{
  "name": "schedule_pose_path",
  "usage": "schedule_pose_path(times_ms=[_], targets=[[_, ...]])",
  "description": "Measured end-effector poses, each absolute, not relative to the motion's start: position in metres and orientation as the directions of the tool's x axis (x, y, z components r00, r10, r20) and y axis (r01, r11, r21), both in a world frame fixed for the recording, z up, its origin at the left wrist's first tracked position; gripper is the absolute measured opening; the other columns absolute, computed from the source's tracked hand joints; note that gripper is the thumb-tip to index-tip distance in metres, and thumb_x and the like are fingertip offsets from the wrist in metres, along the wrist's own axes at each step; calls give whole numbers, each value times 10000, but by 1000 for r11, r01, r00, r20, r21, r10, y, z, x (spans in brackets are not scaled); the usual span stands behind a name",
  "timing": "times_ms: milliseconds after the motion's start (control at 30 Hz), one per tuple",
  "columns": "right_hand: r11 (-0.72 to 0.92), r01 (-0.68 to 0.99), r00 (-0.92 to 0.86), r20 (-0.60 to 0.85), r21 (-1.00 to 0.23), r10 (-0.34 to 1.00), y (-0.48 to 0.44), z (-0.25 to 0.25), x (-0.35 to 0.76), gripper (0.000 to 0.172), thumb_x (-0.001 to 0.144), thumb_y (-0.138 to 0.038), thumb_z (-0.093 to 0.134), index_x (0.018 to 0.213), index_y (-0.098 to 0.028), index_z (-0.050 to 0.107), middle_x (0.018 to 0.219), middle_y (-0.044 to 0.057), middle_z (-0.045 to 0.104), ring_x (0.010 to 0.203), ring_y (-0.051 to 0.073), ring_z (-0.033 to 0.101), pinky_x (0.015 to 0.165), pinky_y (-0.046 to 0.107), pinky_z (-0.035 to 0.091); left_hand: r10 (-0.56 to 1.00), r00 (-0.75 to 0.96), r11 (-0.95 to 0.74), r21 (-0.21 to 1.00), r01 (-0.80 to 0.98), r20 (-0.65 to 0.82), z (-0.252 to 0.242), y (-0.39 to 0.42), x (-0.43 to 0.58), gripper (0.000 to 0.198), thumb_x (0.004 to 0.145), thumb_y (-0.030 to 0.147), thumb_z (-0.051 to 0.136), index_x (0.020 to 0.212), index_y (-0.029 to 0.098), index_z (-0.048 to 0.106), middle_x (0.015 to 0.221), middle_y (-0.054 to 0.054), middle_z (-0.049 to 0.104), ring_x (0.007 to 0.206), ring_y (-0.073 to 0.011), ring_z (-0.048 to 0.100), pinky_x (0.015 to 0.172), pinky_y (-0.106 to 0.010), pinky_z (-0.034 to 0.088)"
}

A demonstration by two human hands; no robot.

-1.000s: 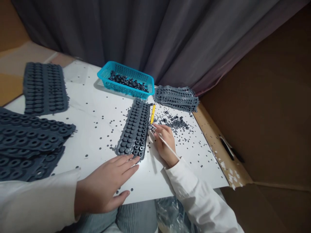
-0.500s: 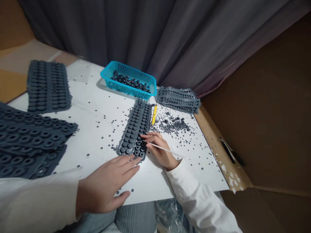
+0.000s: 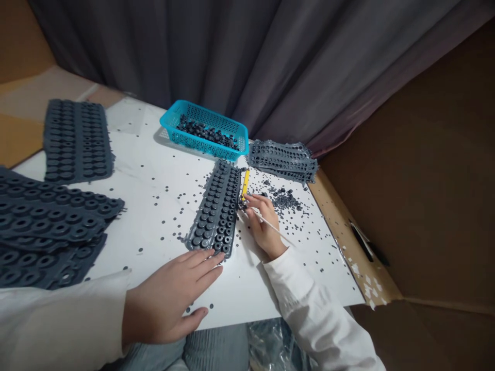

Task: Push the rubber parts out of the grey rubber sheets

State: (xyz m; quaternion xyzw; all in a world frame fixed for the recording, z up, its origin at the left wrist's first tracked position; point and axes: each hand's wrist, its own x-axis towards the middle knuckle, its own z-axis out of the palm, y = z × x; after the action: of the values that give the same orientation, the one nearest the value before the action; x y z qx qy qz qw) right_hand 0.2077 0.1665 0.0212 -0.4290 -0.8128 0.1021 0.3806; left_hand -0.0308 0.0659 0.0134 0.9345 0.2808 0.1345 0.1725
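Observation:
A dark grey rubber sheet [image 3: 216,206] with rows of round, raised parts lies lengthwise in front of me on the white table. My left hand [image 3: 178,291] rests flat with its fingertips on the sheet's near end, thumb spread away. To the right of the sheet, my right hand [image 3: 263,224] pinches a thin white stick [image 3: 276,230], whose tip points left toward the sheet's right edge. A yellow, narrow tool [image 3: 246,184] lies just beyond the right fingertips. Small dark bits [image 3: 286,200] are heaped and scattered to the right of this hand.
A blue perforated basket [image 3: 204,135] holding many small dark pieces stands at the back. Perforated grey sheets [image 3: 284,159] are stacked behind on the right. More sheets with rings [image 3: 50,216] pile up at left, near another sheet [image 3: 77,141]. Cardboard walls [image 3: 425,180] border the right side.
My right hand has moved off the sheet, rightward and slightly away from me, still pinching the white stick. My left hand stays on the sheet's near end.

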Motion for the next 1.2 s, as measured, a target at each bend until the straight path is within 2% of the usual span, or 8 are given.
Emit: schedule_pose_path(times_ms=[100,167,533,700,900,1000,1100,1200], targets=[[610,491,-434,432,-622,790,160,21,204,96,914,-249,470,935,-212,556,1161,81,637,1194,219,469,976,457,411,568,807,-785,398,474,159,14,66,-31,614,767,261,537,1356,165,392,1460,-90,337,1291,-295,359,1042,-436,347],[615,430,-501,392,-661,771,157,20,200,92,914,-269,476,915,-213,549,1131,84,655,1191,216,474,966,450,421,568,808,-786,395,476,156,14,66,-30,610,764,256,536,1352,163,399,1455,-93,347,1287,-294,366,1039,-433,350],[614,411,-510,389,-673,767,155,16,201,77,916,-265,471,931,-221,531,1108,87,666,1156,214,497,945,440,435,567,811,-784,392,481,140,14,66,-30,602,778,267,525,1356,160,393,1461,-92,334,1294,-289,358,1048,-431,341],[687,445,-554,426,-575,716,159,13,201,83,917,-257,465,938,-222,537,1116,84,662,1143,208,509,921,425,470,575,805,-781,393,485,149,13,66,-31,606,776,269,528,1357,160,391,1461,-96,333,1294,-294,357,1048,-438,341],[840,480,-713,446,-252,541,170,11,200,114,912,-210,483,988,-202,567,1159,80,639,1099,195,542,905,377,505,576,801,-782,393,483,161,11,64,-30,605,775,269,535,1354,160,395,1462,-98,332,1292,-299,357,1041,-446,346],[851,486,-717,466,-199,519,177,9,200,118,909,-188,483,989,-190,569,1192,100,616,1132,208,519,923,389,502,583,793,-778,405,480,179,10,64,-30,605,770,263,547,1350,166,401,1456,-98,344,1285,-301,364,1045,-444,340],[781,568,-586,540,-258,604,185,9,203,136,917,-193,457,997,-196,567,1146,110,631,1109,211,533,906,405,507,586,790,-774,413,480,179,10,65,-30,604,775,270,549,1352,178,399,1456,-88,347,1288,-301,360,1047,-446,338],[716,556,-446,575,-423,686,187,10,205,134,921,-205,438,999,-206,548,1102,100,649,1066,198,566,894,401,505,578,798,-780,405,477,173,11,65,-31,599,779,273,544,1352,174,400,1458,-87,343,1292,-297,354,1046,-439,343]])
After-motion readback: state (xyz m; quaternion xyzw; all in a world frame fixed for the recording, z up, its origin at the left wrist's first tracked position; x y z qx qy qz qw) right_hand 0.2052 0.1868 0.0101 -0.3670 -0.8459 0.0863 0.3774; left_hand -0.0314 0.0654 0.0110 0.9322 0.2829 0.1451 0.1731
